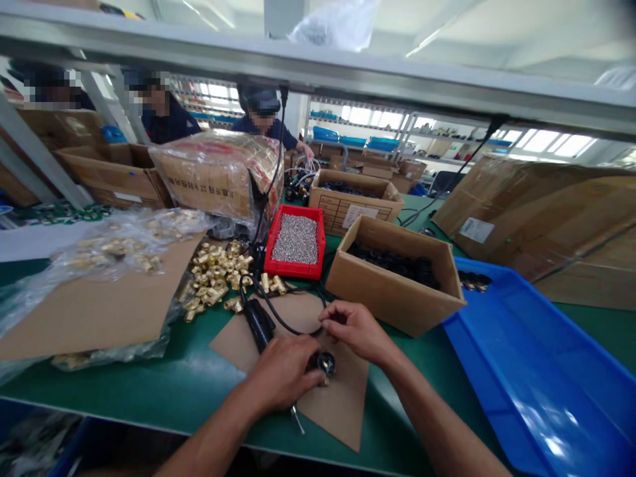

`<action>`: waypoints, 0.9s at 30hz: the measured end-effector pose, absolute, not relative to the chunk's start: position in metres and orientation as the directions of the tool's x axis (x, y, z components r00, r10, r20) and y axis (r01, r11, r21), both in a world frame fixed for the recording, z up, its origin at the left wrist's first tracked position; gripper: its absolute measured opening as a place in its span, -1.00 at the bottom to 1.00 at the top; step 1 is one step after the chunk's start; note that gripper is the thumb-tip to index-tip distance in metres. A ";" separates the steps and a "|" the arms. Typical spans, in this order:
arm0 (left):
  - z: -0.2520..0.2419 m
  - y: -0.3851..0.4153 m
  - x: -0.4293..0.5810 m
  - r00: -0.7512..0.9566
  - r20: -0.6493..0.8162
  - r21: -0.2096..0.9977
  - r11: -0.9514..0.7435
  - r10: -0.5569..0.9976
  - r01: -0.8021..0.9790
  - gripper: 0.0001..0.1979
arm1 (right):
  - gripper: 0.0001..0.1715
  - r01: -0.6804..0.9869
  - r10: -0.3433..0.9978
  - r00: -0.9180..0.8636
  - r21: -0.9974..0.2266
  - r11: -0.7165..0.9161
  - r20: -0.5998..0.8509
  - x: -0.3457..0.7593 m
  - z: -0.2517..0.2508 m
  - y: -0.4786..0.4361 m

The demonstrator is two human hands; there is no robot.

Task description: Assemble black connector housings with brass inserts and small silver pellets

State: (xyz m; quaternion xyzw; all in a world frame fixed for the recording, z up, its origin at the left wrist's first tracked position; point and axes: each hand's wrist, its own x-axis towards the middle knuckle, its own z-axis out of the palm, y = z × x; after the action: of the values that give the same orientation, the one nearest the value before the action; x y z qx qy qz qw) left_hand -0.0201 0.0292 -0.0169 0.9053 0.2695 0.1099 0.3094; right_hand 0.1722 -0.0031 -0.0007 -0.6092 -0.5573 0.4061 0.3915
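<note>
A factory assembly workshop: loose brass fittings point(213, 275), a red bin point(293, 269) of small metal parts point(295, 238) and a corded electric screwdriver point(258, 324) share the green surface point(193, 377) with cardboard cartons point(209, 179); beyond are capped workers point(169, 124) and racks holding blue bins point(325, 134).

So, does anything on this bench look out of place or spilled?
Mostly the brass fittings: they lie in a loose, jumbled heap beside the red tray, whereas the small silvery parts are contained inside it. The cardboard sheet also sits askew to the front edge of the green bench. Either could be deliberate.
</note>
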 end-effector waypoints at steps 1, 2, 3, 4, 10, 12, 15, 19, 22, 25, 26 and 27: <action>-0.017 0.029 -0.020 0.834 0.029 0.607 -0.673 0.550 0.422 -0.79 | -0.83 0.368 0.997 0.043 -0.927 -0.076 -0.065 0.173 -0.003 -0.010; -0.018 0.029 -0.020 0.836 0.029 0.596 -0.681 0.547 0.425 -0.79 | -0.83 0.369 0.997 0.037 -0.926 -0.075 -0.066 0.174 -0.004 -0.016; -0.019 0.030 -0.019 0.840 0.028 0.588 -0.688 0.542 0.424 -0.79 | -0.83 0.366 0.997 0.032 -0.928 -0.073 -0.066 0.174 -0.006 -0.020; -0.020 0.030 -0.019 0.844 0.027 0.584 -0.693 0.536 0.422 -0.79 | -0.84 0.357 0.997 0.033 -0.931 -0.073 -0.065 0.174 -0.007 -0.024; -0.021 0.031 -0.019 0.849 0.031 0.564 -0.711 0.527 0.420 -0.79 | -0.80 0.277 0.987 0.021 -0.947 -0.159 -0.160 0.172 -0.013 -0.034; -0.021 0.031 -0.019 0.848 0.040 0.552 -0.719 0.528 0.422 -0.81 | -0.77 0.268 0.986 0.002 -0.949 -0.163 -0.168 0.173 -0.015 -0.035; -0.022 0.032 -0.019 0.848 0.050 0.540 -0.728 0.528 0.422 -0.82 | -0.74 0.262 0.983 -0.014 -0.950 -0.172 -0.182 0.175 -0.020 -0.037; -0.025 0.032 -0.019 0.850 0.060 0.539 -0.733 0.524 0.414 -0.81 | -0.71 0.241 0.978 -0.015 -0.950 -0.200 -0.210 0.175 -0.026 -0.039; -0.025 0.032 -0.020 0.847 0.053 0.537 -0.730 0.529 0.422 -0.79 | -0.70 0.227 0.976 -0.031 -0.952 -0.204 -0.216 0.175 -0.027 -0.039; -0.023 0.032 -0.021 0.846 0.044 0.540 -0.725 0.531 0.427 -0.77 | -0.68 0.200 0.974 -0.055 -0.958 -0.205 -0.220 0.177 -0.024 -0.037; -0.022 0.032 -0.021 0.848 0.043 0.545 -0.724 0.528 0.424 -0.77 | -0.66 0.200 0.976 -0.052 -0.960 -0.195 -0.209 0.178 -0.023 -0.036; -0.021 0.032 -0.021 0.851 0.040 0.549 -0.722 0.524 0.420 -0.78 | -0.66 0.217 0.982 -0.042 -0.961 -0.172 -0.186 0.178 -0.020 -0.032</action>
State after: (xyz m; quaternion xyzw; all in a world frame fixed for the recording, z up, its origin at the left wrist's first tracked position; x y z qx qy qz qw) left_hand -0.0210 0.0322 -0.0212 0.9230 0.2557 0.0965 0.2709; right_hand 0.1784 -0.0324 -0.0203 -0.5778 -0.5185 0.5023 0.3807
